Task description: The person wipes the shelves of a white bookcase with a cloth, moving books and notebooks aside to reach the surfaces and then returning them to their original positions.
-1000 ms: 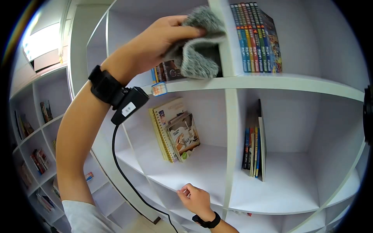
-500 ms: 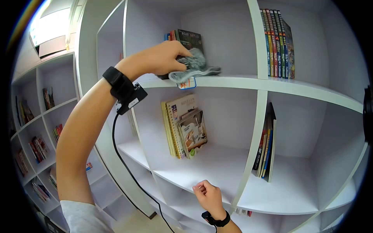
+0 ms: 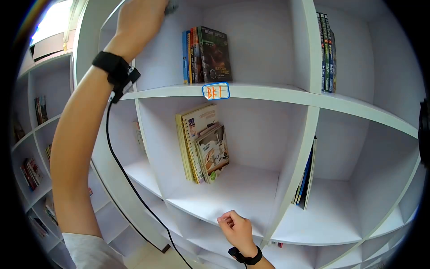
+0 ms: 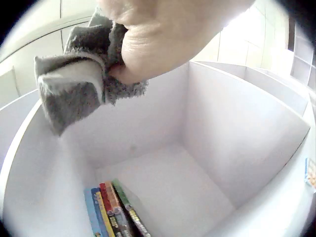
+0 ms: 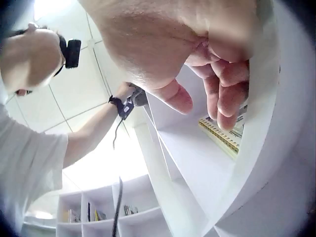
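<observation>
At the top left of the head view my left hand [image 3: 141, 22] is raised, partly cut off by the frame edge. It grips a folded, fuzzy grey cloth [image 4: 74, 89], which hangs over the upper shelf compartment in the left wrist view and overlaps the top edge of a side panel [image 4: 29, 133]. Below it, a short row of books [image 3: 216, 54] stands in that compartment. My right hand [image 3: 237, 231] holds nothing and hangs low before the shelves; its fingers [image 5: 232, 98] are loosely curled in the right wrist view.
A paper label [image 3: 216, 91] marked in orange sits on the shelf edge [image 3: 268, 92]. Spiral-bound books [image 3: 190, 143] lean in the compartment below. More books [image 3: 329, 54] stand to the right. A black cable [image 3: 134, 184] runs down from the left wrist. Another bookcase [image 3: 45, 112] is at left.
My left hand has swept the cloth left along the upper shelf edge past the label, then up to the top left, uncovering the books. The right hand stays low.
</observation>
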